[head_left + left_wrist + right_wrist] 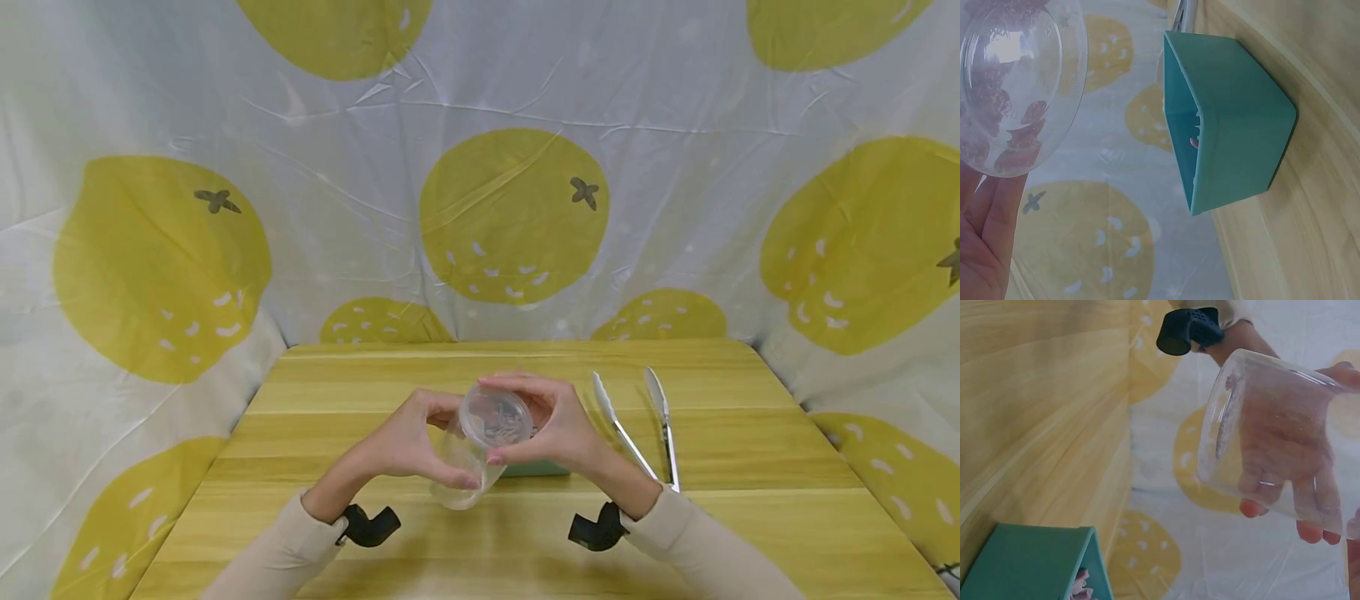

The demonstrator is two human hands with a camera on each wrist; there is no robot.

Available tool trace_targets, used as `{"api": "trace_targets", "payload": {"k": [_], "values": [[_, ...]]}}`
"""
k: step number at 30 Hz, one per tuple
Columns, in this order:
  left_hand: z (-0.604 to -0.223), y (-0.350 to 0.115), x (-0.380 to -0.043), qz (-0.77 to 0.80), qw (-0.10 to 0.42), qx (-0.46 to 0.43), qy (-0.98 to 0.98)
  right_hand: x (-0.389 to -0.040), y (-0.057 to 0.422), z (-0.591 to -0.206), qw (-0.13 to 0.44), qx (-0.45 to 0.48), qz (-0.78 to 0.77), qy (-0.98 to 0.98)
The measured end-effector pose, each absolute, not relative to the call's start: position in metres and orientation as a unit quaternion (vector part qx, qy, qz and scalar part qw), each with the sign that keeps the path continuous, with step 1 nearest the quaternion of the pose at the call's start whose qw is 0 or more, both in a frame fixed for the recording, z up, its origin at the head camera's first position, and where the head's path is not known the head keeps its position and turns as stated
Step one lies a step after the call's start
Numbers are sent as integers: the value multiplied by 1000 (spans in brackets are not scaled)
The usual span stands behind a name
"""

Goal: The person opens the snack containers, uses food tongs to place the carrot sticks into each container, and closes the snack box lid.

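Observation:
Above the table, a clear plastic jar (461,483) is held tilted between both hands. My left hand (408,437) grips its side, thumb across the near face; its fingers show through the clear wall in the right wrist view. Fingers and thumb of my right hand (558,421) are spread around the rim of the jar's round upper end. Nothing shows inside the jar (1272,431). Behind and below the hands stands a green box (1241,119), mostly hidden by them in the head view. Pinkish pieces (1082,586) lie in the box.
Metal tongs (667,425) lie spread on the wooden table (330,533), right of the hands and partly behind the right forearm. A black wrist mount (371,527) sits on the left wrist, another (597,527) on the right. A lemon-print cloth (337,208) hangs around the table.

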State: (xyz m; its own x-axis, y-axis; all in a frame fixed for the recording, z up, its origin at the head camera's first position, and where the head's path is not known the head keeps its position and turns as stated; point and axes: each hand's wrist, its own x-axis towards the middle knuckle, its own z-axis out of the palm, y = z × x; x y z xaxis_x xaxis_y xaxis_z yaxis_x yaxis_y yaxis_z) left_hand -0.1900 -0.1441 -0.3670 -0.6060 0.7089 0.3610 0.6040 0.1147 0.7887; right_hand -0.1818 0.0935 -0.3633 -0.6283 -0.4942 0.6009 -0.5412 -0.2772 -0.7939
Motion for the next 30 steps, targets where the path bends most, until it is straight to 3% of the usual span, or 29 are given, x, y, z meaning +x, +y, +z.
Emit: {"api": "trace_targets", "payload": {"k": [25, 30], "values": [[-375, -144, -196, 531, 122, 489, 681, -193, 95, -369, -58, 473, 681, -557], [-377, -143, -198, 531, 121, 469, 695, -194, 100, -370, -27, 448, 670, -592]]}}
